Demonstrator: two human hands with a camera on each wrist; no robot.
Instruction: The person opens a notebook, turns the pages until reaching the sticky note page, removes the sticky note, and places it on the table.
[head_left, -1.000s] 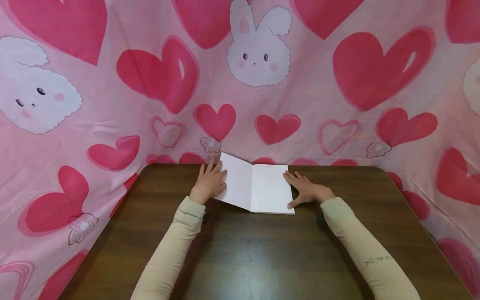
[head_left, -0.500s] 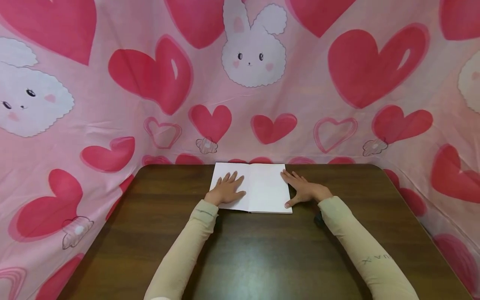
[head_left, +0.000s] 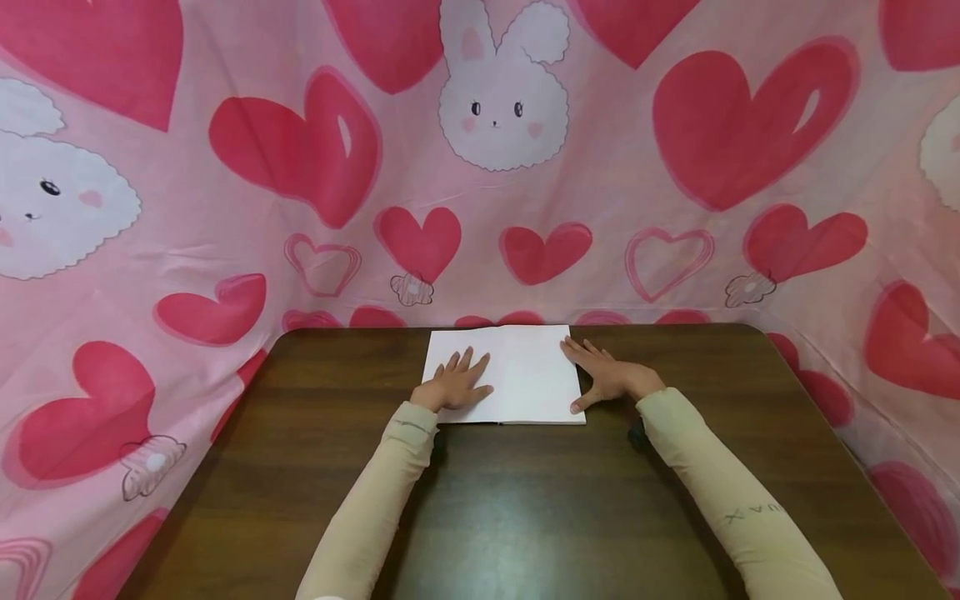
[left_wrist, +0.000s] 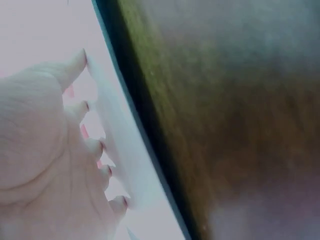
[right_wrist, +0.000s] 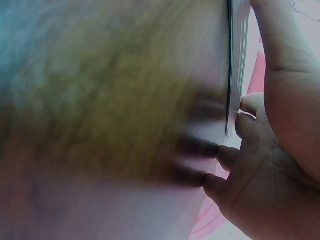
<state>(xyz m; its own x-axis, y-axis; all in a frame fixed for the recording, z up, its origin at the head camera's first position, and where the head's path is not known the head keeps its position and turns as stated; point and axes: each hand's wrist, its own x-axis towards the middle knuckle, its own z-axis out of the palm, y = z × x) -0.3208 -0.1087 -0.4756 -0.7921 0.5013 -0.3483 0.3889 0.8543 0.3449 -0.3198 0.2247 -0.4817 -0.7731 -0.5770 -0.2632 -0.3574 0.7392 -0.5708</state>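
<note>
An open notebook (head_left: 531, 375) with blank white pages lies flat near the far edge of the table. My left hand (head_left: 454, 383) rests on its left page with the fingers spread. In the left wrist view the fingertips of the left hand (left_wrist: 45, 145) touch the white page beside the notebook's dark edge. My right hand (head_left: 606, 377) lies at the right edge, its thumb and index finger on the page margin. From the right wrist, other fingertips of the right hand (right_wrist: 255, 165) touch the table beside the notebook's page edges (right_wrist: 239, 55).
The dark wood table (head_left: 495, 517) has rounded far corners. A pink cloth (head_left: 615, 125) printed with hearts and rabbits hangs behind it and along both sides.
The left page, raised and tilted a second ago, now lies flat. My left hand moved right from its outer edge onto the page. The right hand stayed at the right edge.
</note>
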